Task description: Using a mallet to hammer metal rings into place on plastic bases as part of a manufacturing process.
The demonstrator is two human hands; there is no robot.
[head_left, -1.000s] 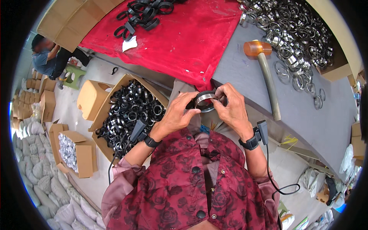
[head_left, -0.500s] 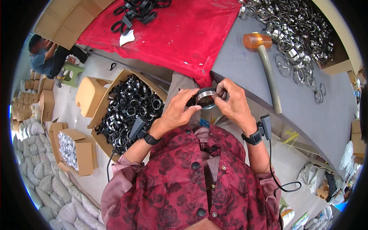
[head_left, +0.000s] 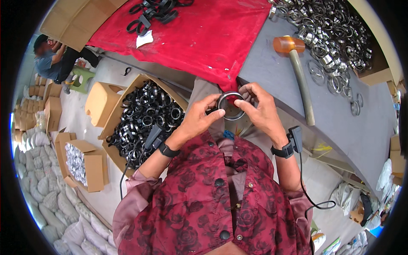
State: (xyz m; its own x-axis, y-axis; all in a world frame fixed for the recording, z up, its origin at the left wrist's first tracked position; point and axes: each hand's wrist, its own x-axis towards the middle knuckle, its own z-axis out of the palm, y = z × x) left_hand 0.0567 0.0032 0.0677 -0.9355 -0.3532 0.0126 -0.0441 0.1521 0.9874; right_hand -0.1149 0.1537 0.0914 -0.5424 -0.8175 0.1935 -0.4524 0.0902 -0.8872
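In front of my body I hold a round ring [head_left: 233, 118] with a black outer edge and a shiny metal band. It is tilted so that I look through its opening. My left hand [head_left: 199, 120] pinches its left side between thumb and fingers. On the other side, my right hand [head_left: 262, 112] grips the upper right edge, its thumb lying over the opening. A mallet [head_left: 298, 72] with an orange head and a grey handle lies on the grey tabletop [head_left: 340, 140], to the right of my right hand.
Bare metal rings [head_left: 329, 42] are heaped on the grey table. Black rings [head_left: 148, 17] lie on a red cloth [head_left: 199, 34]. At left stand a carton full of black-and-metal rings [head_left: 148, 114], a tan stool [head_left: 101, 104] and a smaller carton [head_left: 94, 172]. A person [head_left: 51, 63] sits far left.
The ring has turned from nearly edge-on to showing its round opening. My right hand's thumb has shifted over it, and both hands still hold it.
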